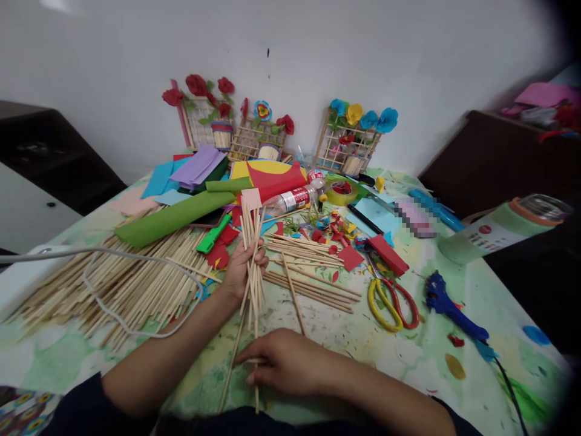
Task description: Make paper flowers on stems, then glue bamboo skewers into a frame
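My left hand (244,266) is closed round a loose bundle of thin wooden sticks (252,236), held upright at a slight tilt over the middle of the table. Lower down, my right hand (288,362) is bent with its thumb and fingers closed on a wooden stick (256,393) near the table's front edge. Another long stick slants past its fingertips. A single stick (294,293) lies between the hands and a row of sticks (313,289) to the right. A large pile of sticks (131,284) spreads out on the left.
Scissors (385,303) and a blue glue gun (456,309) lie at right, near a tilted-looking flask (503,230). Green paper (175,218), a plastic bottle (295,198) and tape (341,191) sit farther back. Stick trellises with paper flowers (349,136) lean against the wall. A white cable (136,332) crosses the pile.
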Tool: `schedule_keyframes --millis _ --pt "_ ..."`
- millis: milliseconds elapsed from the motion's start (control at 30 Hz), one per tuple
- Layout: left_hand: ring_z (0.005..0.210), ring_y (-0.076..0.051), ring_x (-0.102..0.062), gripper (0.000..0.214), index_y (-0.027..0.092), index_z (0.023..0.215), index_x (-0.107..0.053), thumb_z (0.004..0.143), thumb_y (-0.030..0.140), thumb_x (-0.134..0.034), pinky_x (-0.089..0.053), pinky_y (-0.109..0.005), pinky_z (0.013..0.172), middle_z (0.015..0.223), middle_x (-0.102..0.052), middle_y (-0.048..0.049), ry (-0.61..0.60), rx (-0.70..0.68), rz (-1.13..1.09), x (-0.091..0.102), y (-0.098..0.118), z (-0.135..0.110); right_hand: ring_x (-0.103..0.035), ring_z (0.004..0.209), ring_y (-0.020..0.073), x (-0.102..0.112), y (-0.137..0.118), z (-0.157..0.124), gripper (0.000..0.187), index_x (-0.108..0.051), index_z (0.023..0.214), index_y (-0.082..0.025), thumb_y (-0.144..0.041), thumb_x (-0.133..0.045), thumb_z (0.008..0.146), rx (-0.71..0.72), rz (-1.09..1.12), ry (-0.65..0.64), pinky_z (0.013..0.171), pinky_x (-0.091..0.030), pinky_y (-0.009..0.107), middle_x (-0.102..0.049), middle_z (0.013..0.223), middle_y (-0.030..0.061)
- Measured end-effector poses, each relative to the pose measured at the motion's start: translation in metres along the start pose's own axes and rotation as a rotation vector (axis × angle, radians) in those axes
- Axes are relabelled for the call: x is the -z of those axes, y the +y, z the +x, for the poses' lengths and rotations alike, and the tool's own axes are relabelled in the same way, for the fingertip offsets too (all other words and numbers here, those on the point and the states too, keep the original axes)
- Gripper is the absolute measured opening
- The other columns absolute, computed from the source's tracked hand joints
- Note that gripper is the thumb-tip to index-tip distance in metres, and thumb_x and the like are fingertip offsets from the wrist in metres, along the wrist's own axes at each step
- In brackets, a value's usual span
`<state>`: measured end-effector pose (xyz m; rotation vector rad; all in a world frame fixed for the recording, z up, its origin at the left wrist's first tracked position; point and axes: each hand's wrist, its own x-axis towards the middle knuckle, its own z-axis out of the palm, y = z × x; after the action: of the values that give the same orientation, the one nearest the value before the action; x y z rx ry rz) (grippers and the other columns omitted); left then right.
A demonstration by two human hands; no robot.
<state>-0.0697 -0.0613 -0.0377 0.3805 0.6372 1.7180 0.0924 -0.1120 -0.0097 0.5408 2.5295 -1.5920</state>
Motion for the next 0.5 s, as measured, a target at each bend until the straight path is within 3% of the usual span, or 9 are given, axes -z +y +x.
schedule_keyframes --millis 100,167,367,500 --pt "0.054 -0.004 -0.046 0.018 0.018 0.087 -0.054 0.074 0.008 -0.062 -0.040 -0.016 0.050 0.082 -0.054 0.0007 -0.006 -0.049 0.040 0.001 0.000 0.003 -0.067 0.073 0.0237 -0.001 -0.016 0.003 0.022 -0.069 0.094 -0.016 -0.017 -0.059 0.074 -0.006 -0.537 -0.101 0.061 -0.048 0.027 -0.072 0.080 0.0089" --pt "0.057 -0.005 -0.048 0.020 0.018 0.088 -0.054 0.074 0.007 -0.061 -0.041 -0.016 0.051 0.083 -0.054 0.0005 -0.013 -0.065 0.054 0.004 0.000 0.005 -0.068 0.071 0.0238 -0.004 -0.024 0.010 0.021 -0.068 0.090 -0.016 -0.011 -0.058 0.072 0.029 -0.696 -0.154 0.056 -0.048 0.027 -0.072 0.078 0.0082" --pt "0.057 -0.003 -0.047 0.020 0.017 0.090 -0.053 0.075 0.008 -0.061 -0.038 -0.010 0.044 0.084 -0.052 0.0002 -0.003 -0.056 0.072 0.012 0.001 0.010 -0.068 0.062 0.0210 -0.017 -0.036 0.021 0.016 -0.065 0.085 -0.016 -0.007 -0.058 0.072 0.151 -0.838 -0.130 0.053 -0.051 0.027 -0.071 0.068 0.0055" --pt "0.054 -0.002 -0.046 0.022 0.017 0.091 -0.053 0.073 0.009 -0.063 -0.037 -0.010 0.042 0.085 -0.053 0.0000 -0.023 -0.045 0.080 0.008 0.000 0.006 -0.065 0.052 0.0205 -0.034 -0.033 0.023 0.022 -0.060 0.100 -0.014 -0.012 -0.053 0.079 0.247 -0.883 -0.014 0.045 -0.049 0.028 -0.068 0.061 0.0023"
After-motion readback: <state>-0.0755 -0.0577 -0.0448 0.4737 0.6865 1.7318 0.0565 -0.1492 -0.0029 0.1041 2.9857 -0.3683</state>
